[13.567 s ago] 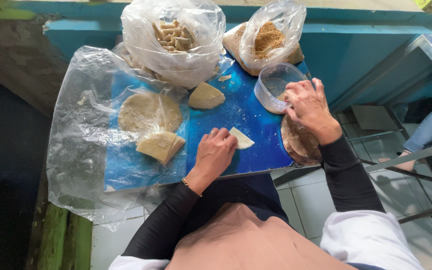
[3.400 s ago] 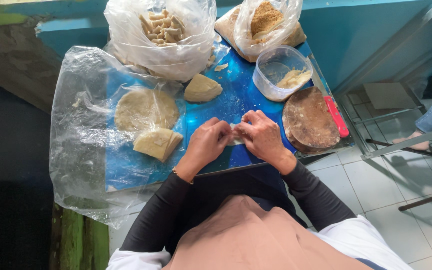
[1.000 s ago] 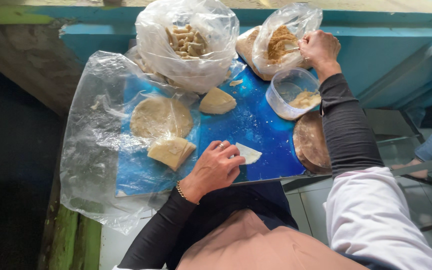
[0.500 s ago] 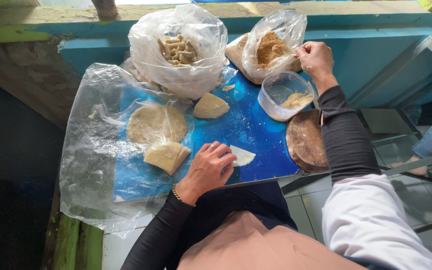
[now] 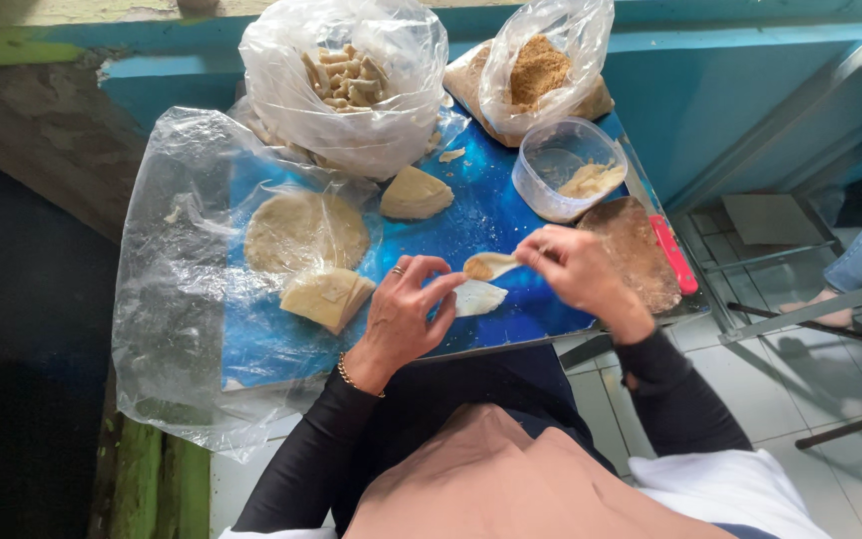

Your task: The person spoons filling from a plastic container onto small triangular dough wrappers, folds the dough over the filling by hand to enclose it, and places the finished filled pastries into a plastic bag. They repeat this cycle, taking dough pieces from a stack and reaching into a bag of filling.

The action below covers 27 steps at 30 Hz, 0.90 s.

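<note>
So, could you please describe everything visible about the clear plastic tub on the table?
The clear plastic tub is round, lidless and upright, with see-through walls. It stands on the blue table top, at its far right, and holds a small heap of pale filling at one side. The bag of brown crumbs sits just behind it. Neither hand touches it.

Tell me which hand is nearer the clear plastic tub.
Right. The right hand is just below the clear plastic tub; the left hand sits farther away, lower and to the left.
</note>
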### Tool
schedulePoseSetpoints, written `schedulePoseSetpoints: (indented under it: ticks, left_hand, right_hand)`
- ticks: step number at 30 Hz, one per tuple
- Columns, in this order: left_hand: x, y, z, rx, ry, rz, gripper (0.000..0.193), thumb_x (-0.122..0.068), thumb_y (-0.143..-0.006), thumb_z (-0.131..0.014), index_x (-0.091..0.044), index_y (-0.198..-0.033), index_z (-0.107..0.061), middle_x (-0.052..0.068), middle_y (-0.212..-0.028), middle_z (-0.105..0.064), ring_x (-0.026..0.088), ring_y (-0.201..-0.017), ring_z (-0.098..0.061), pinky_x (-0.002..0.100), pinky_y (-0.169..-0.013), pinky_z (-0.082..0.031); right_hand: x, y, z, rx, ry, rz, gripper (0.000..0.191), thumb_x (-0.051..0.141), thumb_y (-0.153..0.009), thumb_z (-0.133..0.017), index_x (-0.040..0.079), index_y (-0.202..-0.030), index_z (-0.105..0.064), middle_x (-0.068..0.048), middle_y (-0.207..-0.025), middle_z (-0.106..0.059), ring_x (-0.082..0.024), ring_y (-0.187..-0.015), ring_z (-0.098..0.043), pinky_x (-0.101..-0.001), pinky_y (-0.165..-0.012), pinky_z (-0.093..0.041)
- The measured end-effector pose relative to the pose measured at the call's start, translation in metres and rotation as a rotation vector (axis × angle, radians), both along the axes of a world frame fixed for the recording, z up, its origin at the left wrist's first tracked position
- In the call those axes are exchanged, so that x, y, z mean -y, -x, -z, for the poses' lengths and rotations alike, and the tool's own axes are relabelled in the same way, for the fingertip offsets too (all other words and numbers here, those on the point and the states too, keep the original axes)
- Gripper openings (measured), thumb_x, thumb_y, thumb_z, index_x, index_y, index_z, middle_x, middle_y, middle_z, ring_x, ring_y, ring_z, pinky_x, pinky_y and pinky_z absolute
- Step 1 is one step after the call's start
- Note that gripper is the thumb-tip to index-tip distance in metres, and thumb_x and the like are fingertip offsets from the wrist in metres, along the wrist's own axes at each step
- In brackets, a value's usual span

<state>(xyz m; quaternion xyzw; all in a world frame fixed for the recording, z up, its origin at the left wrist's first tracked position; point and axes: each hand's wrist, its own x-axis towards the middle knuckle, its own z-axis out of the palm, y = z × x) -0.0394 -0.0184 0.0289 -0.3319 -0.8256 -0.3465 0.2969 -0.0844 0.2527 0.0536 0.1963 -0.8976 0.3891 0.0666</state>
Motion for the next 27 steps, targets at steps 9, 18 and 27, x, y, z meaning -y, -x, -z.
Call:
schedulePoseSetpoints:
  ticks: [9, 18, 27]
  left_hand:
    - [-0.001, -0.004, 0.002, 0.006, 0.222, 0.041, 0.031, -0.013, -0.080, -0.074, -0.015, -0.112, -0.072, 0.005, -0.098, -0.058, 0.025, -0.093, -0.057, 0.039, -0.078, -0.045]
    - [-0.003, -0.004, 0.001, 0.004, 0.260, 0.041, 0.039, -0.014, -0.078, -0.072, -0.016, -0.118, -0.071, 0.005, -0.097, -0.057, 0.025, -0.092, -0.056, 0.039, -0.074, -0.043]
    - [-0.002, -0.006, 0.003, 0.013, 0.249, 0.054, 0.032, -0.014, -0.082, -0.072, -0.015, -0.115, -0.070, 0.004, -0.101, -0.058, 0.024, -0.094, -0.057, 0.039, -0.078, -0.045]
  right_hand:
    - [0.020, -0.022, 0.017, -0.452, -0.237, -0.065, 0.009, 0.017, -0.093, -0.073, 0.008, -0.091, -0.072, -0.006, -0.083, -0.065, -0.027, -0.081, -0.063, -0.0408, -0.069, -0.051]
    - [0.017, -0.025, 0.008, -0.560, -0.334, -0.046, 0.007, 0.018, -0.093, -0.074, 0.011, -0.093, -0.072, -0.003, -0.081, -0.062, -0.025, -0.079, -0.061, -0.0395, -0.068, -0.048]
    - [0.014, -0.024, 0.000, -0.512, -0.269, -0.065, 0.008, 0.016, -0.094, -0.073, 0.008, -0.094, -0.073, -0.006, -0.086, -0.066, -0.028, -0.083, -0.064, -0.0390, -0.072, -0.051]
